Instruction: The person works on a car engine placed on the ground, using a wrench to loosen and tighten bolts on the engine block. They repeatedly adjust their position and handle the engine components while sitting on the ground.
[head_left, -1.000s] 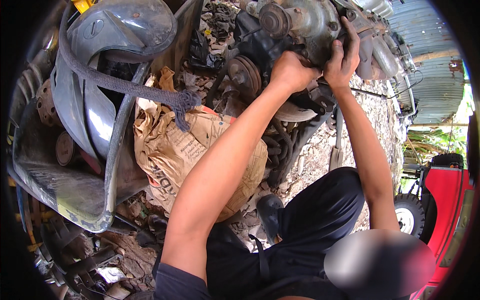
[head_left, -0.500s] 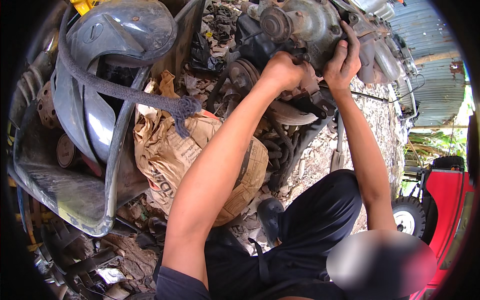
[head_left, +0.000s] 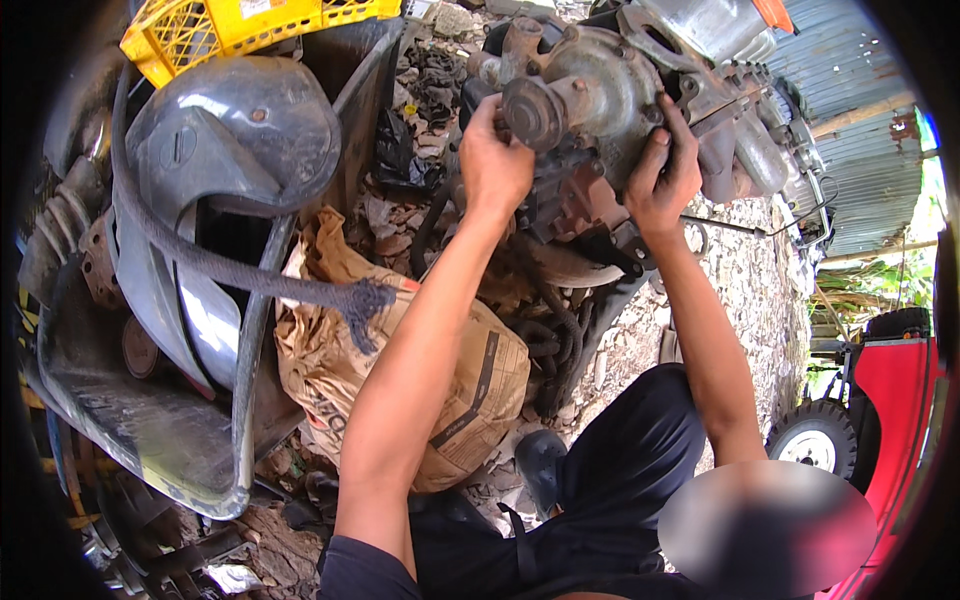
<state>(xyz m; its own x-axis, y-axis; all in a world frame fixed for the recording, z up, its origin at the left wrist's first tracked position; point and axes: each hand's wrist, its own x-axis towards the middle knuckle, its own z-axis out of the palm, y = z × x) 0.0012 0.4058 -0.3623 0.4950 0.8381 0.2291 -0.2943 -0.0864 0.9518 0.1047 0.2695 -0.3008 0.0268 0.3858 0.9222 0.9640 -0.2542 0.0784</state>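
Observation:
A grimy metal engine point(head_left: 615, 100) with a round flanged hub point(head_left: 530, 115) fills the top centre. My left hand point(head_left: 495, 165) is closed round the housing at the left side of the hub; its fingertips are partly hidden. My right hand point(head_left: 662, 180) grips the housing's right side, index finger raised along the metal and thumb bent against it. Reddish-brown metal parts point(head_left: 575, 200) sit below the housing, between my hands.
A black tub point(head_left: 120, 420) holds a dark plastic shell point(head_left: 230, 130). A yellow crate point(head_left: 250, 25), frayed rope point(head_left: 230, 270) and crumpled paper sack point(head_left: 470, 390) lie nearby. Right are corrugated sheeting point(head_left: 860, 170) and a red vehicle point(head_left: 890, 420).
My left hand has moved leftward from beneath the hub to its side. My right hand stays on the housing. The view has shifted, revealing more of the yellow crate and engine top.

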